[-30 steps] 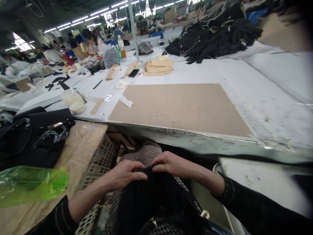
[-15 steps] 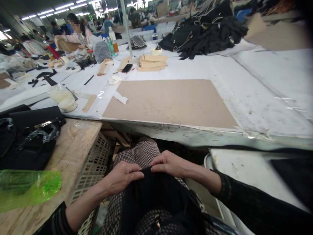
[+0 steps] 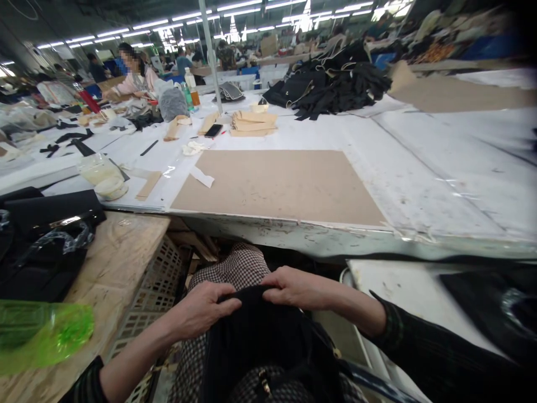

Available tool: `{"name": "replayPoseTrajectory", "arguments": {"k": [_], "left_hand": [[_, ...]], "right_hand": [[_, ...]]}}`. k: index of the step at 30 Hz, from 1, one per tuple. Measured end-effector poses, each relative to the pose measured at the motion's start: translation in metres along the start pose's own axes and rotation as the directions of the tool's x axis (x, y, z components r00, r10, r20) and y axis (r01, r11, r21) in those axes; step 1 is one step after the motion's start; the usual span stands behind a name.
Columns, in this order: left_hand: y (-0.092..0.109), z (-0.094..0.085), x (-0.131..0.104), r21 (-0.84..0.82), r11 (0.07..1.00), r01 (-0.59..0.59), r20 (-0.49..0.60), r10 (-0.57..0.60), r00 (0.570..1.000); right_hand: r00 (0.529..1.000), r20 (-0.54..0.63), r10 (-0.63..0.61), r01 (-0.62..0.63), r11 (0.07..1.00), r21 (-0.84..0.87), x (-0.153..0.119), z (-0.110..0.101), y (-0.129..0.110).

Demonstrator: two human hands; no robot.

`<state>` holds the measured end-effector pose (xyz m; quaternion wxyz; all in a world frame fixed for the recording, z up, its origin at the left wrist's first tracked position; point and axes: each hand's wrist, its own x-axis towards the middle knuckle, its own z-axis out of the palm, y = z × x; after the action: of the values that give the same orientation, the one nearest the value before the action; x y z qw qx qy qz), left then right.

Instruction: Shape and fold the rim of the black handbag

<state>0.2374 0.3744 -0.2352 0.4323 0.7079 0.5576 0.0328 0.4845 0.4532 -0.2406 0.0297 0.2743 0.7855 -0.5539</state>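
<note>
On my lap lies a black bag, its top edge pinched between my two hands. Fingers and thumb of my left hand close on the left end of that edge. My right hand grips the same edge a short way to the right. Lower down, near the body, a small gold-coloured metal fitting shows on a dark strap. Checkered cloth covers my legs beneath the bag. The bag's lower part is dark and its details cannot be made out.
The worktable ahead carries a brown board, a jar, tan pieces, a phone and a black pile. Black bags and a green bottle lie left; another black item lies right. A person sits beyond.
The view has turned a little to the right, showing more of the black item there. My hands have moved slightly apart along the bag's edge, still gripping it.
</note>
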Motion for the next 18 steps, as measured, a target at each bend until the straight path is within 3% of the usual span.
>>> {"name": "replayPoseTrajectory", "arguments": {"k": [5, 10, 14, 18], "left_hand": [[0.016, -0.006, 0.006, 0.144, 0.988, -0.063, -0.066, 0.073, 0.995], [0.032, -0.001, 0.025, 0.118, 0.970, -0.212, -0.044, 0.219, 0.975], [0.029, 0.000, 0.033, -0.038, 0.980, -0.196, -0.015, 0.195, 0.981], [0.018, -0.003, 0.036, -0.320, 0.939, -0.128, 0.110, 0.171, 0.979]], "right_hand": [[1.000, -0.013, -0.017, 0.017, 1.000, 0.023, 0.004, 0.003, -0.005], [0.999, -0.023, -0.035, 0.035, 0.999, -0.005, -0.003, -0.003, -0.009], [1.000, 0.016, 0.010, -0.010, 1.000, -0.020, -0.034, -0.007, -0.018], [0.997, -0.051, 0.058, -0.057, 0.998, 0.021, -0.065, 0.006, -0.029]]}}
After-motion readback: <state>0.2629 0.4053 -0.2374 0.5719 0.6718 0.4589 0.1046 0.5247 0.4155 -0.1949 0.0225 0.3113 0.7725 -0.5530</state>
